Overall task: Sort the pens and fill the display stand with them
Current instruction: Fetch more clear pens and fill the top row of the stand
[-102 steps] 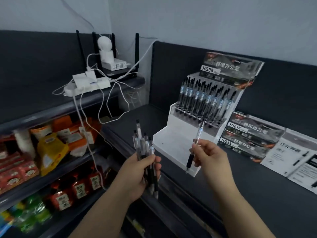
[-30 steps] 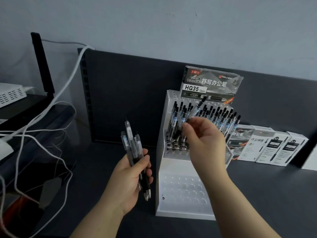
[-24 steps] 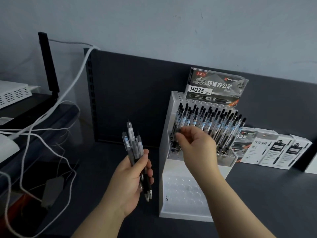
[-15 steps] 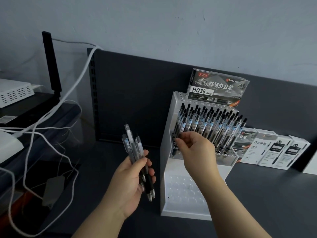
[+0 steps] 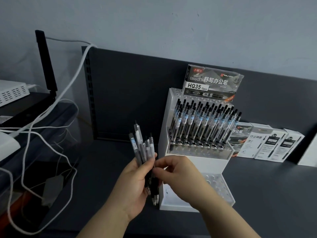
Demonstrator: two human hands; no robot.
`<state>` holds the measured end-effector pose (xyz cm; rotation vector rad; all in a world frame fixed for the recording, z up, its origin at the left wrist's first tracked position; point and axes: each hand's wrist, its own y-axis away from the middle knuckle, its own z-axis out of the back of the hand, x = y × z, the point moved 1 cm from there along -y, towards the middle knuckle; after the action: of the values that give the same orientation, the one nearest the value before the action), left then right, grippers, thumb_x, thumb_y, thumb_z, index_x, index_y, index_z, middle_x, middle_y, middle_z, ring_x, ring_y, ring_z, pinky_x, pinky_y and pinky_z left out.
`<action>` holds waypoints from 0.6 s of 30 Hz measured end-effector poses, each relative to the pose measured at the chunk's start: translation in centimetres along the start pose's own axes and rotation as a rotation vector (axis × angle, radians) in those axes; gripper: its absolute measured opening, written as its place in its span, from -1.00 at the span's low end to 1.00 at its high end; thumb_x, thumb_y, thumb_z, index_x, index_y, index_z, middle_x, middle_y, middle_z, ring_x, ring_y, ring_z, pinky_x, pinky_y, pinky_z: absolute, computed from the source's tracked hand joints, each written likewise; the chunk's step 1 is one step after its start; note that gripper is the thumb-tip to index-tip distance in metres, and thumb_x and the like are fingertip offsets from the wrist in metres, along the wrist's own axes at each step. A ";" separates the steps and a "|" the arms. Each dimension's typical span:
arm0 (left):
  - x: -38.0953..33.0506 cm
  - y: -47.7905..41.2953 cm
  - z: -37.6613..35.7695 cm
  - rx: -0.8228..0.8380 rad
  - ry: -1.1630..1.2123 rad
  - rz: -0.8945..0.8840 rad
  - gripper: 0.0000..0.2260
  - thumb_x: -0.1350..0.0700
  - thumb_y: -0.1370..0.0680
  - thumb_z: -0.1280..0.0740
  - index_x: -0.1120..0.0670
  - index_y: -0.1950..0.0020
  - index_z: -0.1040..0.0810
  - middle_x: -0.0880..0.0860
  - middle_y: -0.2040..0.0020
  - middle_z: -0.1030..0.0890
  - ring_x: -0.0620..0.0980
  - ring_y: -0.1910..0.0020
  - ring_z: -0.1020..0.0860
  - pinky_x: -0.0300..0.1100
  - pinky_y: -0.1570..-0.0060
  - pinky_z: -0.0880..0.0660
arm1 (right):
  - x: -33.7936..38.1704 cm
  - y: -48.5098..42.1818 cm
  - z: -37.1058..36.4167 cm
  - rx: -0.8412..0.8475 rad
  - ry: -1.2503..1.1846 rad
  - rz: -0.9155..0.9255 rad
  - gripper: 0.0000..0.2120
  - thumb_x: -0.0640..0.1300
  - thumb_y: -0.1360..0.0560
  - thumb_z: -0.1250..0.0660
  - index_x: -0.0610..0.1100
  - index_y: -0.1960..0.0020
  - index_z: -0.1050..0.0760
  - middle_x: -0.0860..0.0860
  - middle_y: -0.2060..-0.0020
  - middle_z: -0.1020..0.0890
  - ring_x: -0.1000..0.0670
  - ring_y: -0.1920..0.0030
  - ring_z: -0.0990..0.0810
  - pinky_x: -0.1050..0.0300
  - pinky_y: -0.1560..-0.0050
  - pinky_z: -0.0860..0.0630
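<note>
Your left hand (image 5: 135,184) is wrapped around a pen bundle (image 5: 143,150) of clear barrels with black grips. The clicker ends fan upward and the tips poke out below your palm. You hold it in the air above the dark grey shelf top (image 5: 267,194), just left of the white plastic display stand (image 5: 205,162).

Your right hand (image 5: 180,176) is right up against the bundle, fingers curled. The thumb and forefinger pinch its right side, where the black grips start. I can't tell which single pen you've got.

The stand sits toward the back edge of the shelf top, close to the dark back panel (image 5: 128,93). Its upper tier is packed with standing pens (image 5: 204,121) that have clear barrels, pale blue labels and black tops. They lean slightly, in several rows. The lower step (image 5: 221,188) shows rows of round holes and lies partly behind your right wrist.

On top of the stand rests a grey pen box marked HQ35 (image 5: 212,83). To the right of the stand, along the back edge, a row of white and dark pen boxes (image 5: 267,145) stands side by side.

Off to the left, white cables (image 5: 68,79) loop down over a neighbouring shelf, beside a black antenna (image 5: 46,60) and a white vented device (image 5: 12,91).
</note>
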<state>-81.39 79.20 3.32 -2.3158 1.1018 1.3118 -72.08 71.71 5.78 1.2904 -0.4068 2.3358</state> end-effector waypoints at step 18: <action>0.1 -0.1 0.2 -0.074 -0.083 -0.136 -0.85 0.26 -0.58 -0.20 0.10 -0.05 -0.54 0.05 0.32 -0.58 -0.06 0.35 -0.46 -0.16 0.36 -0.51 | 0.0 -3.5 5.6 -0.577 -0.078 0.084 -0.98 -0.15 -0.49 -0.36 -0.09 0.09 -0.54 0.01 0.30 -0.65 0.09 0.30 -0.63 0.24 0.24 -0.57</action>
<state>-81.42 79.29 3.14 -2.3200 0.8678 1.4040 -66.28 72.23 8.86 1.0878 -1.0841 2.0086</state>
